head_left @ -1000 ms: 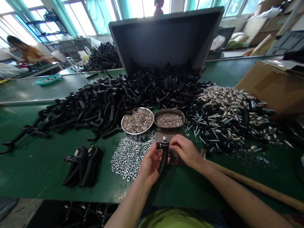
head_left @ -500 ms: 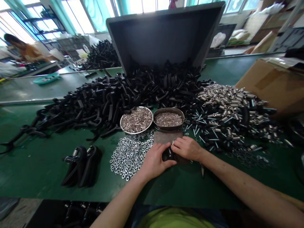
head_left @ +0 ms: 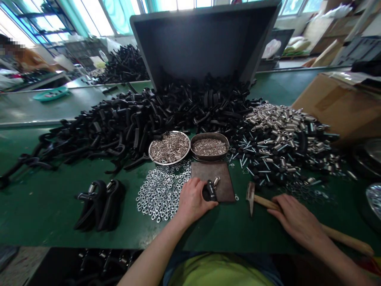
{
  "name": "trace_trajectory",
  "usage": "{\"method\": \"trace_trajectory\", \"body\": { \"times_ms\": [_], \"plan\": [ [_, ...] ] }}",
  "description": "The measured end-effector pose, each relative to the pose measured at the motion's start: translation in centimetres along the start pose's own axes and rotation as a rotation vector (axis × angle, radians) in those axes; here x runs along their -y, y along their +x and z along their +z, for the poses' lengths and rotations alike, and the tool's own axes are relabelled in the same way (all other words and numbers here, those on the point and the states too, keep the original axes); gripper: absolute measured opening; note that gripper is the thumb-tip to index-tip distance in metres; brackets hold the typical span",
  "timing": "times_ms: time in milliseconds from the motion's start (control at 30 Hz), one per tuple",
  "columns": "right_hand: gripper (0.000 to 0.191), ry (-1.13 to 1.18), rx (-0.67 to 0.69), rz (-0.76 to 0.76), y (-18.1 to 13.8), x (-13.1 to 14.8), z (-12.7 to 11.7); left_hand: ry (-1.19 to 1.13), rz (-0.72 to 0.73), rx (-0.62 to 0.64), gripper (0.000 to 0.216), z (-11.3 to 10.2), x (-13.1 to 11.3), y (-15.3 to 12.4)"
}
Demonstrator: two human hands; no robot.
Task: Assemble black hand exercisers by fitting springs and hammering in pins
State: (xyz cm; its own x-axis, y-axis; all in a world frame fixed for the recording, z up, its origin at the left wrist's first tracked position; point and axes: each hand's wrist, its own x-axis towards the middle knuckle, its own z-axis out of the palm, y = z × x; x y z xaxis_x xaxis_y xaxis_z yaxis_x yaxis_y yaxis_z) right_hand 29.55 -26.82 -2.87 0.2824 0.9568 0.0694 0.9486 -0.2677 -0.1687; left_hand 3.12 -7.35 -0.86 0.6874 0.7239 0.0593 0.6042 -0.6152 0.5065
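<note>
My left hand [head_left: 195, 200] is closed around a black plastic part [head_left: 212, 191], holding it on a flat metal plate [head_left: 228, 184]. A small coil spring [head_left: 216, 181] stands out from that part's far end. Over to the right, my right hand [head_left: 297, 218] lies across the wooden handle of a hammer [head_left: 263, 201], thumb on the near side and fingers over the top. The hammer's metal head rests on the table right of the plate. My palm hides the middle of the handle.
Loose nuts [head_left: 160, 194] spread left of the plate. Behind it stand a dish of metal pins [head_left: 169, 149] and a tin of small metal pieces [head_left: 210, 147]. Black parts [head_left: 127, 119] and springs [head_left: 279, 123] are heaped beyond. Two assembled black pieces [head_left: 101, 204] stand at left.
My right hand has left the black part and moved right, onto the hammer handle. The left hand keeps its hold, and the spring on the part now shows.
</note>
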Motion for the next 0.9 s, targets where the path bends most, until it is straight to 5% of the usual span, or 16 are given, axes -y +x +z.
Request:
{"method": "trace_trajectory", "body": {
  "times_ms": [133,267,367,467,633,800,900],
  "plan": [
    [0.027,0.238,0.014,0.135,1.0,3.6,-2.2,-0.015,-0.006,0.001,0.052,-0.2,-0.1,0.2],
    [0.036,0.480,-0.156,-0.016,4.1,9.2,-4.5,-0.023,-0.015,-0.011,0.052,-0.1,-0.2,0.1],
    [0.036,0.377,-0.128,-0.163,5.8,11.3,-3.9,-0.007,-0.002,-0.026,0.051,0.0,-0.2,0.1],
    [0.034,0.285,-0.009,-0.227,6.3,11.9,-3.9,-0.005,0.006,-0.040,0.050,0.1,-0.2,0.0],
    [0.034,0.414,-0.341,-0.170,5.6,12.4,-5.6,-0.015,-0.010,-0.042,0.052,0.3,-0.1,0.0],
    [0.035,0.164,-0.016,-0.199,5.7,11.3,-2.2,-0.009,-0.018,-0.023,0.051,0.1,-0.4,0.1],
    [0.038,0.048,-0.036,-0.136,4.8,9.3,-0.4,-0.002,-0.026,-0.024,0.051,-0.1,-0.6,0.0]
  ]
}}
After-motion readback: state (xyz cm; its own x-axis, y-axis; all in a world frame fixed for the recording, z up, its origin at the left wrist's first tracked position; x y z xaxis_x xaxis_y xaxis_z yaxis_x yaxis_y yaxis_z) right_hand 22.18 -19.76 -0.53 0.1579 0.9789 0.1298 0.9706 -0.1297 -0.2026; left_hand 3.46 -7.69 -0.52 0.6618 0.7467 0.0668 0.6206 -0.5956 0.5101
